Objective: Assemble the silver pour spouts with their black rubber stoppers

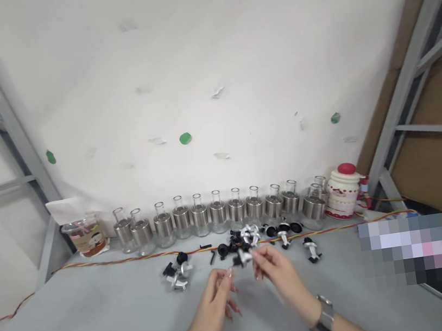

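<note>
My right hand point(277, 270) pinches a small silver-and-black bottle spout point(243, 258) by its silver end, between thumb and fingertips. My left hand point(219, 295) is just to the left, its thumb and forefinger pressed together close to the black end of the spout. Blur hides what those fingertips hold, if anything. Behind my hands lies a pile of similar silver and black spout parts point(248, 234). More of them sit in a small group point(177, 273) left of my left hand, and a single spout point(311, 250) lies right of my right hand.
A row of glass bottles with steel sleeves point(198, 212) stands along the white wall. A drink cup point(87, 239) is at the left end, a cream jar with a red lid point(342, 192) at the right. Twisted wire point(127, 260) crosses the grey table point(102, 313).
</note>
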A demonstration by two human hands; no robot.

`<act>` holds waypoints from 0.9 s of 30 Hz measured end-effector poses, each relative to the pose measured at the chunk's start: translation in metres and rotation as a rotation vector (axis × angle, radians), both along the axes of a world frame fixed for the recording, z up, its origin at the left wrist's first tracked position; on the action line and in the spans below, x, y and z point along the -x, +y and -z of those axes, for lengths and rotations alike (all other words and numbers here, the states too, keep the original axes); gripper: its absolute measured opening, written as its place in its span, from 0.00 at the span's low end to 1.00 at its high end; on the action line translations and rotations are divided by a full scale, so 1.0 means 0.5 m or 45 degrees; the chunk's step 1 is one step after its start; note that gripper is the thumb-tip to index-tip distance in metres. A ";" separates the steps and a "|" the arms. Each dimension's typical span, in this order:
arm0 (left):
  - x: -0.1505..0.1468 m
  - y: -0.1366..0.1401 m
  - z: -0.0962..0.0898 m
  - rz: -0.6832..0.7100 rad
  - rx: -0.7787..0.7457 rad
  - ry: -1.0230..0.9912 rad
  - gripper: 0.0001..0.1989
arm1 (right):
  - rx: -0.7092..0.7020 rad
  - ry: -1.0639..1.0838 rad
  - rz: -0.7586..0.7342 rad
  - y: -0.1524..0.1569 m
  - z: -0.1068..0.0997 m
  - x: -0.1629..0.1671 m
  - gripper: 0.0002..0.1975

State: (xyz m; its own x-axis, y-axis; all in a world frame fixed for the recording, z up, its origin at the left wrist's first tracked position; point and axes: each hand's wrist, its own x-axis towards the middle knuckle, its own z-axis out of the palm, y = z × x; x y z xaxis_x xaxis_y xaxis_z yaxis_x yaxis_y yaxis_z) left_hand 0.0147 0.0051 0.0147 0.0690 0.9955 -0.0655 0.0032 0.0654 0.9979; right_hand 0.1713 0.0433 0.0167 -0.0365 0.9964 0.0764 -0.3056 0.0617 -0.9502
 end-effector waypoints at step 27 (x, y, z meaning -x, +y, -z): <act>0.009 0.002 0.004 0.064 -0.085 0.072 0.19 | -0.312 -0.499 0.377 0.103 0.023 -0.090 0.17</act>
